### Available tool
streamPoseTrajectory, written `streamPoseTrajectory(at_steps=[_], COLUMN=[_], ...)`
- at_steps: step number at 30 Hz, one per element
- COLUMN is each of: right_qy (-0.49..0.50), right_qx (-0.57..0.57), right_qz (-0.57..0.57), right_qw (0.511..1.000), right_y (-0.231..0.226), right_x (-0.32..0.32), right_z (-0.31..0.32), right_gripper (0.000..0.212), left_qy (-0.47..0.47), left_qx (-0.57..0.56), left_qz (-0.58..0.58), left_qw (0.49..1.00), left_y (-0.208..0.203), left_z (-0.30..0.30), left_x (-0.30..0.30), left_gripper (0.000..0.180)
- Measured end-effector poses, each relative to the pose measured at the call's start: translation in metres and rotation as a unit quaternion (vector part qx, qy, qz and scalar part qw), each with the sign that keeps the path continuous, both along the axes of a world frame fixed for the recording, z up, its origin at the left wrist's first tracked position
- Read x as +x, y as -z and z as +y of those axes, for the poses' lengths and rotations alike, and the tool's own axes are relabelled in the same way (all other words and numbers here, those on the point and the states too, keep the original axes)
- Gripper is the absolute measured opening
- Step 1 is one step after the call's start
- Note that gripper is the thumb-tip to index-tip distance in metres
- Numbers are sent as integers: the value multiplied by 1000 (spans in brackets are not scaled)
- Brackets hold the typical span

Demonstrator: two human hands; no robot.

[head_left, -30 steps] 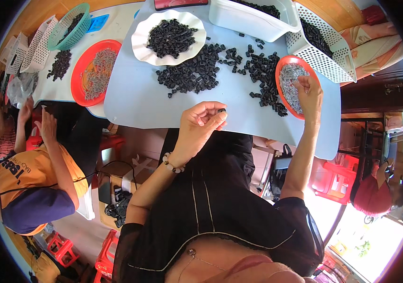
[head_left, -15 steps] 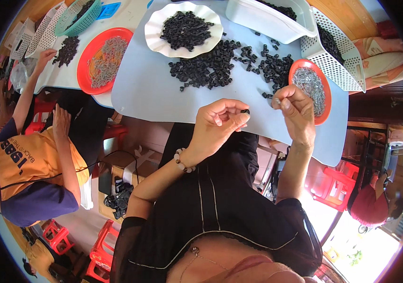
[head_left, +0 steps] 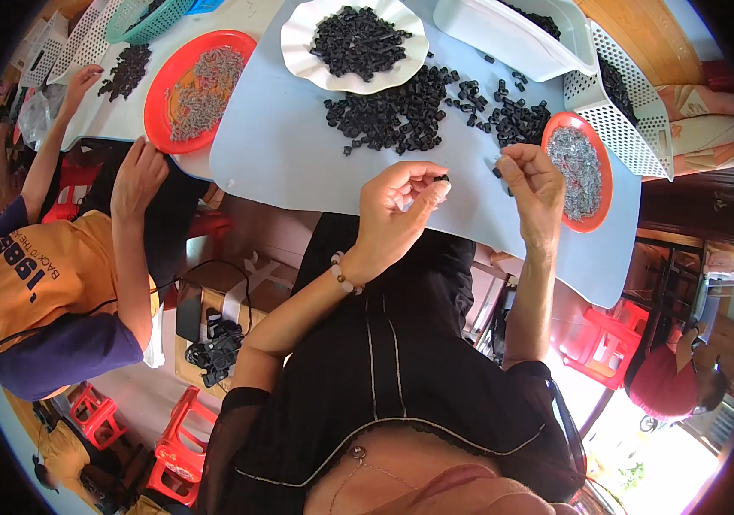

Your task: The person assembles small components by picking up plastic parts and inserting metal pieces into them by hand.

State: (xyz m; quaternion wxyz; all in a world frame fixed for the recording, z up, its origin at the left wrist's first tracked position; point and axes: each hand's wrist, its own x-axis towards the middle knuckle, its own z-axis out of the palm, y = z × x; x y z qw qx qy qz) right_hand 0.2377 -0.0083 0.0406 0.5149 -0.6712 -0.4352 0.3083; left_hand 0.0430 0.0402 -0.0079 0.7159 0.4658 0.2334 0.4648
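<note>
A: "Upper left?"
B: "Red plate (head_left: 156,120) of small grey pieces (head_left: 210,94)."
A: "Upper centre?"
B: "White plate (head_left: 297,45) heaped with black parts (head_left: 358,41); loose black pile (head_left: 393,116) just below."
A: "And the left hand (head_left: 397,206)?"
B: "Mid-frame, thumb and finger pinched on a small black piece (head_left: 442,178)."
A: "The right hand (head_left: 539,193)?"
B: "Right of centre, thumb and fingertips together; cannot tell if they hold anything. Orange dish (head_left: 606,176) of clear bits (head_left: 576,167) just beside, upper right."

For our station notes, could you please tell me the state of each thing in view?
Left hand: pinching a small black part
Right hand: pinched; contents unclear
White scalloped plate: heaped with black pieces
Black pile: loose on pale blue table
White tub: open, black pieces inside
White perforated basket: open, black pieces inside
Orange dish: holding clear pieces
Red plate: holding grey pieces
Teal basket: dark pieces inside
</note>
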Motion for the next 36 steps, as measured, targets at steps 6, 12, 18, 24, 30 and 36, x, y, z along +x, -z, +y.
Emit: streamPoseTrajectory(at_steps=[6, 12, 18, 24, 30, 36], right_qy=[3, -156, 147, 186, -115, -192], right_qx=[71, 112, 129, -54, 65, 31], right_qz=[-212, -340, -458, -540, -354, -383], right_qw=[975, 921, 867, 819, 926, 903], right_y=[-2, -2, -27, -20, -10, 5], right_x=[-18, -48, 19, 82, -40, -64], right_z=[-13, -17, -4, -19, -13, -11], right_gripper=[13, 21, 14, 19, 20, 16], left_qy=[-117, -115, -86, -59, -63, -54], left_qx=[-22, -56, -23, -66, -66, -82], left_qz=[-2, -8, 25, 40, 45, 44], left_qw=[993, 992, 996, 995, 995, 994], left_y=[-5, -7, -8, -9, -6, -7], left_z=[2, 0, -13, -19, -19, -21], left_x=[-18, -23, -43, -50, -52, -53], left_gripper=[21, 21, 20, 22, 22, 22])
